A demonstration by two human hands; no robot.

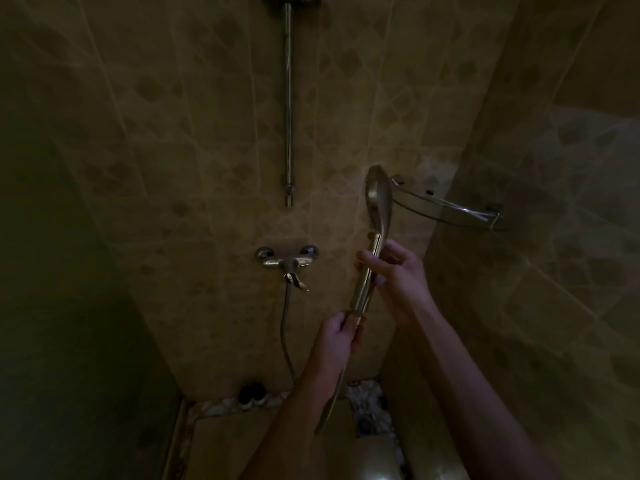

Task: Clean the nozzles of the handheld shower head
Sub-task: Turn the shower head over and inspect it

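Observation:
The chrome handheld shower head (378,199) stands upright in front of the tiled wall, seen edge-on, so its nozzles are hidden from me. My right hand (398,271) grips the middle of its handle. My left hand (337,336) pinches the bottom end of the handle, where the hose (331,403) joins. The hose hangs down from there and loops back up to the wall mixer tap (287,259).
A vertical slide rail (287,105) runs up the wall above the tap. A glass corner shelf (446,206) juts out just right of the shower head. Below lie a floor drain (365,422) in pebble tiling and a dark small object (251,394) by the wall. The room is dim.

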